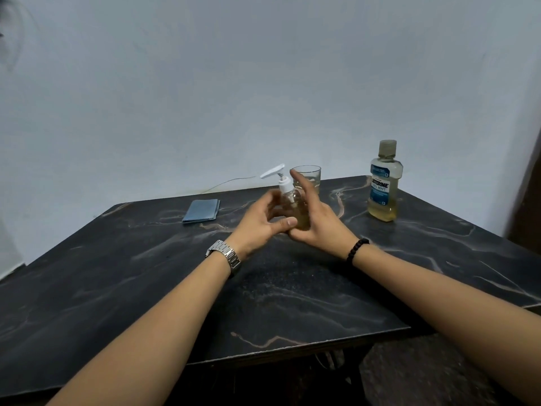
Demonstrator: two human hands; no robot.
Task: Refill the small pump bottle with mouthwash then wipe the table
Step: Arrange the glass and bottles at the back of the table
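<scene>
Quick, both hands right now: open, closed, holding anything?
Left hand: open, fingers relaxed beside the pump bottle.
Right hand: open, fingers straight against the bottle's other side.

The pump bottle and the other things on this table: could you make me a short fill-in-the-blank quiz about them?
1. The small pump bottle stands between the person's two ____.
2. The mouthwash bottle has its cap ____.
3. The folded cloth is ____ in colour.
4. Just behind the pump bottle stands a clear ____.

Missing words: hands; on; blue; glass
</scene>
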